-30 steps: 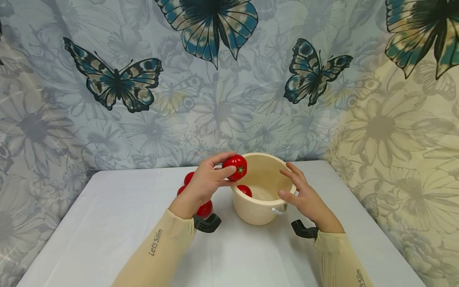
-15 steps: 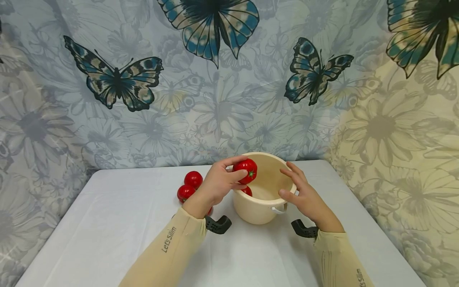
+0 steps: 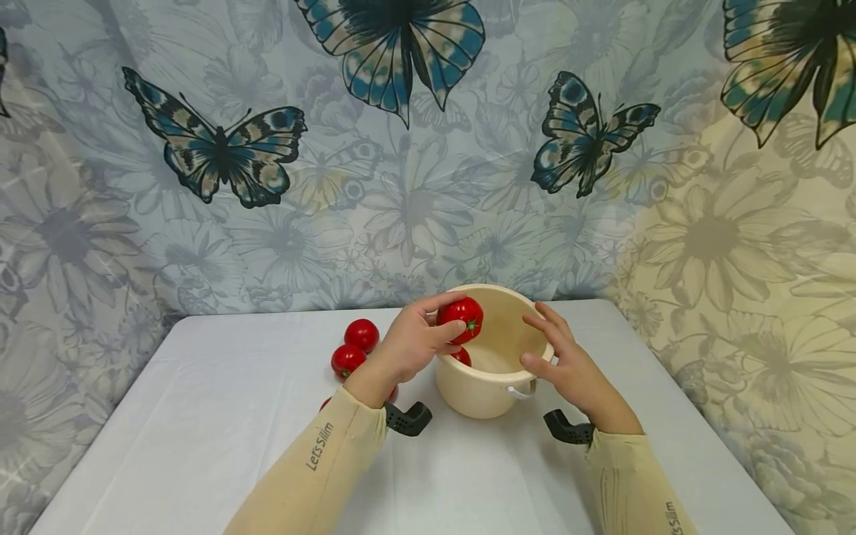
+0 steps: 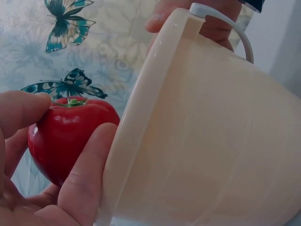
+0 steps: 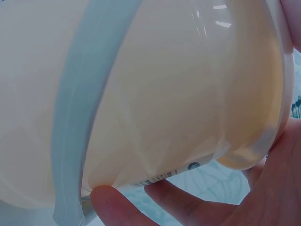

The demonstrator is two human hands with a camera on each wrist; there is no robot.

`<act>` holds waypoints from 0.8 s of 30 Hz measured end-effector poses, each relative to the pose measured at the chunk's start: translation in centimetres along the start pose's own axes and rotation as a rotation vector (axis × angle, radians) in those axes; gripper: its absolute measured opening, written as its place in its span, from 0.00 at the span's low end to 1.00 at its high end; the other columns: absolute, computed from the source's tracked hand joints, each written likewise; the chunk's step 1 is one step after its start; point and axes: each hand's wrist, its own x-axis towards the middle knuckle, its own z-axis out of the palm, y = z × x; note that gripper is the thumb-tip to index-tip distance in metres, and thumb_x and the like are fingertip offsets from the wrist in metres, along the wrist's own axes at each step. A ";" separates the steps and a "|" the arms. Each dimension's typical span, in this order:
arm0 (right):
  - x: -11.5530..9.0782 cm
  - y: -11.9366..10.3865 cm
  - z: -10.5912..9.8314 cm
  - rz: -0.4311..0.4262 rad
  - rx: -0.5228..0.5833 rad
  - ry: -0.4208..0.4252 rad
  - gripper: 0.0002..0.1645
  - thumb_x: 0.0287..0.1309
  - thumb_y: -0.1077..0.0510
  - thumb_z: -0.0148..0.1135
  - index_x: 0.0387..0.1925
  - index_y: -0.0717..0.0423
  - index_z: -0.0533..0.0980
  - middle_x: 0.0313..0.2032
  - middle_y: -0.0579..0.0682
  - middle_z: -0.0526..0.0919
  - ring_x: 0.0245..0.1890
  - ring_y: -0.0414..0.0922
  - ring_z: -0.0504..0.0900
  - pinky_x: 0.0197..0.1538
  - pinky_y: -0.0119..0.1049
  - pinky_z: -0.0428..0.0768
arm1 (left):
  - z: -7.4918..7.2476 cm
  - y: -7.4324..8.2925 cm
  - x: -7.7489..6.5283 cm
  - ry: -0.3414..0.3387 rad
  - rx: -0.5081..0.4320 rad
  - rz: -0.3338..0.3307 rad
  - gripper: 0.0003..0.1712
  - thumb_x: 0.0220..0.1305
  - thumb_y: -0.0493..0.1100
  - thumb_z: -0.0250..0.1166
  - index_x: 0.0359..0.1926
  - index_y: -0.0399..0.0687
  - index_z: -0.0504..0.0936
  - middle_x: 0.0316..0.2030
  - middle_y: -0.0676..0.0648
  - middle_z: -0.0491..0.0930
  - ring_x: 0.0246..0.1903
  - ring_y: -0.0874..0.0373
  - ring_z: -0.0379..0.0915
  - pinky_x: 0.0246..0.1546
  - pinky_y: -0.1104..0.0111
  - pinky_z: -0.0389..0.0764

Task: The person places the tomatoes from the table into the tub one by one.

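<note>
My left hand (image 3: 414, 338) grips a red tomato (image 3: 466, 318) with a green stem, thumb on one side and fingers on the other. It holds the tomato over the left part of a cream plastic bucket (image 3: 476, 397), inside the rim's outline. In the left wrist view, the tomato (image 4: 73, 136) hangs beside the bucket's rim (image 4: 136, 103). Another tomato (image 3: 462, 357) lies within the bucket, partly hidden by the fingers. At the bucket's right side, my right hand (image 3: 568, 371) holds the rim; two of its fingers (image 5: 183, 205) lie along the outer wall near a label.
Left of the bucket, two tomatoes (image 3: 361, 335) show whole on the white-covered table (image 3: 221, 401); red bits of others peek out around my left wrist. A pale handle (image 3: 520, 391) hangs on the bucket's front. Behind the table rises a butterfly-print cloth (image 3: 414, 200).
My left hand has moved right with the tomato, from the bucket's left edge to over its opening, uncovering tomatoes on the table. My right hand has stayed at the rim.
</note>
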 end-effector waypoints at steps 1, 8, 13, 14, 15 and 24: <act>0.0 0.0 0.0 0.001 0.002 0.000 0.40 0.65 0.54 0.64 0.74 0.56 0.61 0.78 0.48 0.41 0.75 0.58 0.38 0.65 0.73 0.51 | 0.0 0.0 0.0 0.000 0.005 0.001 0.28 0.67 0.33 0.66 0.66 0.51 0.76 0.56 0.40 0.76 0.52 0.46 0.77 0.43 0.57 0.85; 0.0 -0.1 0.0 -0.006 0.005 -0.002 0.39 0.66 0.55 0.64 0.74 0.57 0.61 0.78 0.48 0.41 0.75 0.58 0.38 0.65 0.72 0.51 | 0.1 -0.1 -0.1 0.010 0.027 0.005 0.29 0.66 0.33 0.66 0.66 0.53 0.77 0.55 0.40 0.76 0.52 0.46 0.76 0.43 0.60 0.85; -0.1 -0.2 0.1 -0.004 -0.001 0.004 0.39 0.65 0.55 0.64 0.73 0.57 0.61 0.77 0.48 0.41 0.75 0.59 0.39 0.65 0.73 0.50 | 0.0 -0.2 -0.3 0.021 0.072 0.019 0.29 0.64 0.33 0.66 0.66 0.54 0.78 0.64 0.43 0.71 0.62 0.44 0.69 0.46 0.58 0.84; -0.1 -0.3 0.1 -0.004 -0.002 0.004 0.39 0.65 0.55 0.64 0.73 0.57 0.61 0.77 0.48 0.41 0.75 0.59 0.39 0.65 0.74 0.50 | 0.0 -0.2 -0.3 0.024 0.084 0.021 0.30 0.63 0.33 0.67 0.66 0.54 0.78 0.65 0.43 0.69 0.64 0.44 0.66 0.46 0.58 0.83; -0.1 -0.3 0.1 -0.002 -0.003 0.004 0.39 0.65 0.55 0.64 0.73 0.57 0.61 0.77 0.48 0.41 0.75 0.59 0.39 0.65 0.74 0.50 | 0.0 -0.1 -0.3 0.027 0.092 0.024 0.30 0.63 0.33 0.67 0.66 0.54 0.78 0.67 0.44 0.67 0.65 0.44 0.64 0.47 0.57 0.83; 0.0 -0.3 0.1 0.013 -0.007 -0.001 0.39 0.66 0.55 0.63 0.74 0.55 0.61 0.78 0.46 0.40 0.75 0.60 0.38 0.63 0.75 0.54 | -0.1 -0.2 -0.3 0.028 0.134 0.040 0.30 0.62 0.33 0.67 0.65 0.54 0.79 0.67 0.44 0.63 0.67 0.45 0.61 0.48 0.58 0.82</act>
